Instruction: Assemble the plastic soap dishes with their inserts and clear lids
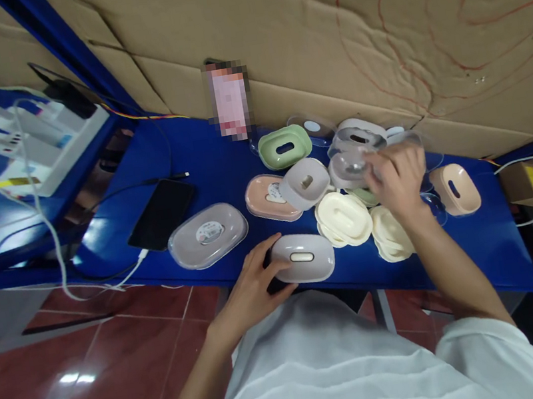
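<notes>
Nearby, cream pieces (343,217) crowd the grey dish (307,272), left hand (259,273) spread against it; right hand (398,175), grip unclear.

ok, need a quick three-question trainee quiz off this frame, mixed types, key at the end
1. Which hand touches the lilac piece with the white oblong in its middle?
2. True or false: in the picture, the black phone lies to the left of the green piece.
3. Which of these sits farthest right in the picture? A, the green piece; B, the peach piece; C, the black phone.

Key:
1. The left hand.
2. True.
3. B.
</notes>
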`<state>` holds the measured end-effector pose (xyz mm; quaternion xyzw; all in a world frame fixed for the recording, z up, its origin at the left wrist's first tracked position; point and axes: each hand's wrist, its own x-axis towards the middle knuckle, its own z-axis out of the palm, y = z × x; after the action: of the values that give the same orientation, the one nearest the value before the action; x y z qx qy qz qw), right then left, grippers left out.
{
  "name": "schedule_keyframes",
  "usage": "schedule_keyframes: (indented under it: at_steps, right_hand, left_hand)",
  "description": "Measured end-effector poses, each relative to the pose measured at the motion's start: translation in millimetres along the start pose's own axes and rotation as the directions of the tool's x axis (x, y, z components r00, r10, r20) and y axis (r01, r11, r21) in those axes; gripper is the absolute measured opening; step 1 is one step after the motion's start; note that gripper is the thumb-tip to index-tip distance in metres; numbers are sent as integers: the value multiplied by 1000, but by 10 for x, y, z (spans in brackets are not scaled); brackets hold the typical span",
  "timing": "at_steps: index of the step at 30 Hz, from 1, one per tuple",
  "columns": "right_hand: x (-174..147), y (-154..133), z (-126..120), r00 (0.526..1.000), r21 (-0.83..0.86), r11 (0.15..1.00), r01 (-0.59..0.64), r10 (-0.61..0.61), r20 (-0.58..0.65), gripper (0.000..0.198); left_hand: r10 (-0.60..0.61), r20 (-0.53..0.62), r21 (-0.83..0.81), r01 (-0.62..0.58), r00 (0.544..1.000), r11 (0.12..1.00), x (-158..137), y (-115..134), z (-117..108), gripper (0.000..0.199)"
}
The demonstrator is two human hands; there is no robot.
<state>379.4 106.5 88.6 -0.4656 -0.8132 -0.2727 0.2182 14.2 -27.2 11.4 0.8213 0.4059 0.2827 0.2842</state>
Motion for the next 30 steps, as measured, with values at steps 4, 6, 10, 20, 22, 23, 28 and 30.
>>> schedule_keyframes:
  at_steps: [4, 6, 10, 20, 22, 23, 28, 30]
  right_hand:
    - [-464, -761, -362, 989, 124, 981, 147, -144, -31, 31]
    - [-618, -1178, -501, 985, 232, 958, 169, -171, -12, 31]
    - [-672, -1707, -605, 976, 424, 901, 92, -167, 143, 28]
    - [-644, -1654, -408, 908, 462, 885, 64, -244, 340, 56]
    - [-704, -1680, -367, 919, 447, 890, 89, -246, 308, 57]
    - [-735, -1695, -347, 926, 438, 894, 98, -243, 290, 58]
    - [-849, -1734, -255, 943, 421, 899, 121, -237, 236, 67]
    - [-881, -1743, -226, 949, 426, 894, 142, -246, 198, 68]
  left_hand:
    - [-83, 5, -95, 83, 997, 992, -19, -38, 22, 35]
    - [-121, -19, -145, 117, 992, 982, -36, -63, 45, 55]
    - [-106, -85, -174, 90, 991, 981, -75, -89, 96, 90]
    - [-125, -46, -84, 121, 991, 989, -140, -63, 104, 94]
    - [-79, -51, -35, 77, 996, 996, -152, -56, 109, 86]
    - [-55, -57, -13, 54, 997, 998, -159, -50, 112, 83]
    - [-21, -101, 31, 24, 995, 999, -201, -8, 110, 84]
    - [-25, -106, 31, 28, 994, 999, -208, 6, 110, 83]
